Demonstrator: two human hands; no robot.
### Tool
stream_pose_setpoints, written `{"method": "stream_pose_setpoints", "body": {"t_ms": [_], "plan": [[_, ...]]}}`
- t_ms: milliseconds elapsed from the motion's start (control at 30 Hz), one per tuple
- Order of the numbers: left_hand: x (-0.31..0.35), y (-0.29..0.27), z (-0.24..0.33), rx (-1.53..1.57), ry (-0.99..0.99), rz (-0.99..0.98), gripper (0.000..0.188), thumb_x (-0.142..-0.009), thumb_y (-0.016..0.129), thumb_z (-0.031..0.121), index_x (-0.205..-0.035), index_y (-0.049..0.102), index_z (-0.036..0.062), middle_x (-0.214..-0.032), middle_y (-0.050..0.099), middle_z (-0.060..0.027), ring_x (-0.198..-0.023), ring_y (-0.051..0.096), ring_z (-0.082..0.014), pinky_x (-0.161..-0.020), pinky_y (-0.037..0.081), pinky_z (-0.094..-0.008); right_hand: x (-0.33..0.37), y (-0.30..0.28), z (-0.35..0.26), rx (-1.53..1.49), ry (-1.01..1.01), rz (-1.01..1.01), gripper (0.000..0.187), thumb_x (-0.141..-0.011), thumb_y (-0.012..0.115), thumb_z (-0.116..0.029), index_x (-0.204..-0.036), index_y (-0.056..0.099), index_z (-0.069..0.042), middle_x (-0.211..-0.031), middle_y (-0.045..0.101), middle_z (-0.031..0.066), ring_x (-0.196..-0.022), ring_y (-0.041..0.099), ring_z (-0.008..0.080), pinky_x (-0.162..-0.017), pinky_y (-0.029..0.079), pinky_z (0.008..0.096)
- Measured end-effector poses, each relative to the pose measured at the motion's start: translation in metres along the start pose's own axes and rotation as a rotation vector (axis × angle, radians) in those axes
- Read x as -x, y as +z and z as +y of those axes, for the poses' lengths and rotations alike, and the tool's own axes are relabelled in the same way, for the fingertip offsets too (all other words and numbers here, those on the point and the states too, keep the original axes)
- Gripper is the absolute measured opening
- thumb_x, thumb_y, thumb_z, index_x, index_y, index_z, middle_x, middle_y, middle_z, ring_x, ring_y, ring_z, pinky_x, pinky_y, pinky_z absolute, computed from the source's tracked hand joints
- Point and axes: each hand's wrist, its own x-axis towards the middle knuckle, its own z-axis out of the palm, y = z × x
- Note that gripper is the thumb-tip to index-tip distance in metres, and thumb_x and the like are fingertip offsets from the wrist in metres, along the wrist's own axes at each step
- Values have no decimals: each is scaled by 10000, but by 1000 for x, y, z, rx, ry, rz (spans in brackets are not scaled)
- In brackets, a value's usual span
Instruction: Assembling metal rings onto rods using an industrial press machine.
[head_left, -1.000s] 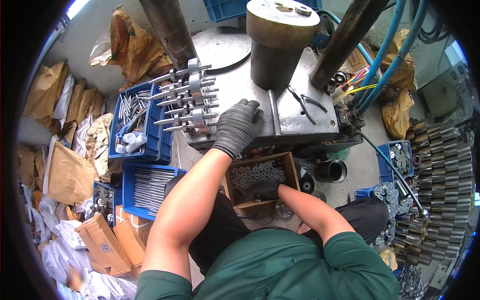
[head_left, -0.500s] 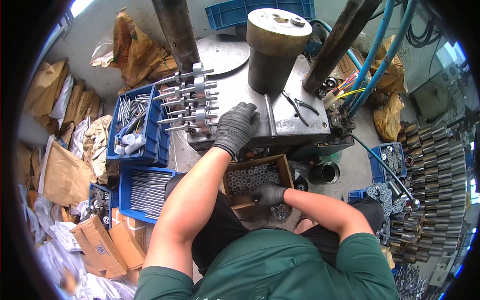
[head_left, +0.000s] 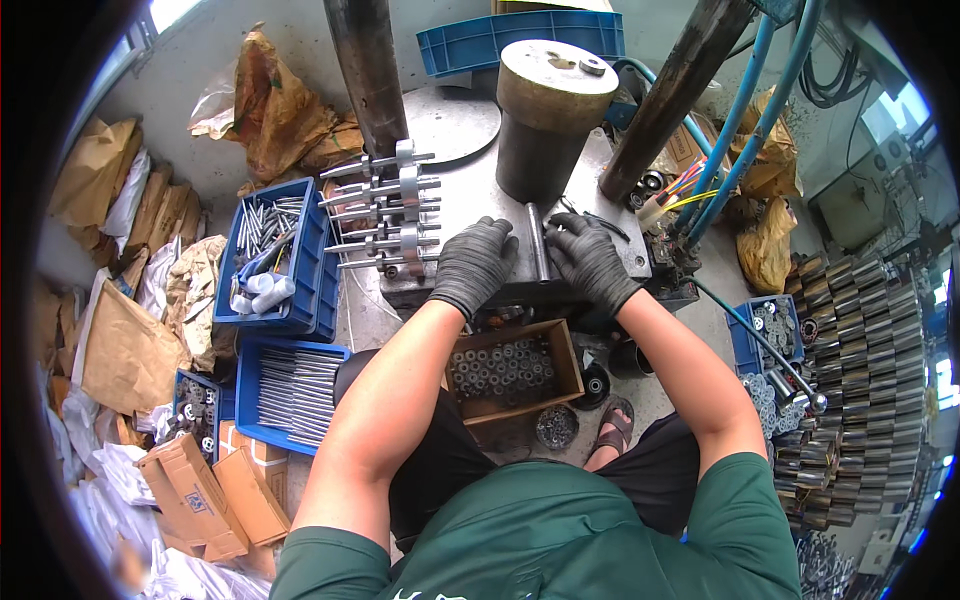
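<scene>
1 metal rod (head_left: 538,245) points away from the worker (head_left: 560,530) between the gloved left hand (head_left: 476,265) and nearer right hand (head_left: 593,262), both curled, any grasp impossible to tell.

I see a way in over the wooden box (head_left: 525,406); past it lies a metal rod (head_left: 538,242), then a steel column (head_left: 545,150) and 2 dark posts (head_left: 368,80) block the back, and a row of shafts (head_left: 408,195) crowds the left.

Left hand (head_left: 476,264) and right hand (head_left: 592,264) — both gloved — flank a metal rod (head_left: 538,245).
</scene>
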Motion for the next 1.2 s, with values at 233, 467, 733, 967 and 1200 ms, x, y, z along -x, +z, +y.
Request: {"method": "stream_pose_setpoints", "body": {"t_ms": [233,467,733,967,1200], "plan": [[0,2,0,7,-9,7,279,-957,658,286,-1141,724,88,-1064,702,-163,-952,707,-368,-872,569,-478,13,-7,-1,-155,6,78,329,-800,776,-151,-1103,713,-42,-1234,675,167,-1143,631,379,-1002,523,488],[2,1,0,2,2,9,294,-953,656,286,-1160,723,87,-1070,702,-170,-955,707,-374,-878,566,-485,41,-58,9,-12,187,-4,347,-818,788,-205,-1130,721,-67,-1205,672,161,-1136,639,356,-983,535,452],[15,-18,14,246,-45,-9,271,-947,716,233,-1160,714,65,-1006,744,-162,-882,738,-305,-829,594,-415,39,-48,-5,-18,367,-164,300,-881,717,-279,-1110,730,-85,-1130,671,188,-979,698,386,-852,580,495],[52,-71,31,1010,-207,245,188,-1006,655,166,-1137,698,38,-873,674,-29,-726,611,-94,-653,498,-246,18,-29,-26,70,317,-189,260,-865,718,-291,-1032,730,-92,-1084,688,185,-936,715,366,-820,585,493],[40,-110,-23,1619,-676,613,123,-1030,643,209,-1083,625,99,-882,696,-55,-720,677,-157,-548,536,-256,27,-36,-9,-41,362,-108,219,-834,714,-206,-985,732,-49,-1049,679,226,-919,700,412,-830,578,488]]}}
